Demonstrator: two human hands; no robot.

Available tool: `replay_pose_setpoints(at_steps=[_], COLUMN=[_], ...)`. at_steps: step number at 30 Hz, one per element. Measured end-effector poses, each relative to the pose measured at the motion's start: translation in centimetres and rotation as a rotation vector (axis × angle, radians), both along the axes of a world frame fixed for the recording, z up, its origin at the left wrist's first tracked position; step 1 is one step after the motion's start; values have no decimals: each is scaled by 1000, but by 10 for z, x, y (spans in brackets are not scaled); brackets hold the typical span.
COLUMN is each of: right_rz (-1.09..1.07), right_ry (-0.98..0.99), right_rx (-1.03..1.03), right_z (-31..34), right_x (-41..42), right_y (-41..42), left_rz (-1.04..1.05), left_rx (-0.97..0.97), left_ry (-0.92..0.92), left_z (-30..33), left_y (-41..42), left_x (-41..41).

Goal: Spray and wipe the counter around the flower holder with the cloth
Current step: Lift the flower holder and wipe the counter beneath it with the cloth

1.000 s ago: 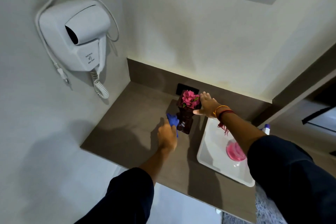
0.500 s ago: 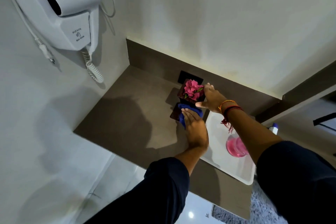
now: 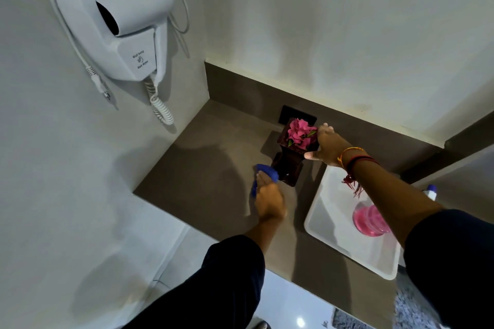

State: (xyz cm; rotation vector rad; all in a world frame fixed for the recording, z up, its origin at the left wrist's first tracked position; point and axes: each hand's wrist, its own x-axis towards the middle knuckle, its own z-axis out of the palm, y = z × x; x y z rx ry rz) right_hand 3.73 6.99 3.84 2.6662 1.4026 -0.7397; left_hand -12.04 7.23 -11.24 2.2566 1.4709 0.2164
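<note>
A dark brown flower holder (image 3: 290, 165) with pink flowers (image 3: 300, 134) in its top stands on the brown counter (image 3: 203, 168) near the back wall. My right hand (image 3: 324, 145) grips the holder's top from the right. My left hand (image 3: 268, 199) presses a blue cloth (image 3: 264, 172) flat on the counter at the holder's left foot; most of the cloth is hidden under my palm. A spray bottle with pink liquid (image 3: 367, 218) stands on the white tray, partly hidden by my right forearm.
A white tray (image 3: 331, 222) lies on the counter to the right of the holder. A white wall hair dryer (image 3: 120, 19) with a coiled cord hangs on the left wall. A dark socket plate (image 3: 287, 113) sits behind the holder. A white-and-blue bottle top (image 3: 430, 191) shows at right.
My left hand with the cloth has slid from the front of the holder's base to its left side. The right hand stays on the holder's top. The camera has shifted slightly.
</note>
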Motion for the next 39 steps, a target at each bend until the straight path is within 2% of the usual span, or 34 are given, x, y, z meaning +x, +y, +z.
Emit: replay_pose_setpoints(at_steps=[2, 4, 7, 9, 12, 14, 17, 23, 25, 27, 31, 33, 36, 37, 39], right_rz=[3, 6, 5, 11, 30, 35, 48, 50, 37, 28, 16, 20, 17, 22, 31], right_ry=[-2, 0, -6, -23, -43, -50, -73, -97, -93, -90, -89, -92, -106, -112, -117], right_rx=[-3, -4, 0, -10, -28, -37, -50, -82, -83, -84, -83, -79, -84, -87, -101], right_z=[0, 0, 1, 0, 0, 0, 1, 1, 4, 8, 12, 12, 9, 9, 9], right_x=[1, 0, 2, 4, 4, 4, 3, -2, -5, -8, -10, -10, -9, -9, -6], right_y=[0, 1, 4, 3, 3, 3, 4, 3, 4, 3, 3, 4, 6, 7, 9], left_rz=[43, 17, 72, 117, 60, 8, -172, -715, -815, -716, 22, 203, 41, -23, -127], left_rx=[-141, -202, -156, -157, -168, -110, -41, 185, 159, 109, -38, -141, -125, -103, -69], left_ry=[22, -21, -69, -27, 15, 18, 86, 337, 332, 222, -169, -370, -511, -474, -264], left_z=[11, 10, 3, 2, -12, -25, -40, -50, -38, -26, 5, 15, 18, 14, -4], left_y=[6, 6, 1, 7, 3, -6, -18, -17, 2, 13, 29, 36, 25, 18, 9], left_x=[14, 30, 54, 61, 67, 63, 47, 3, -14, -27, -26, -15, 6, 9, 7])
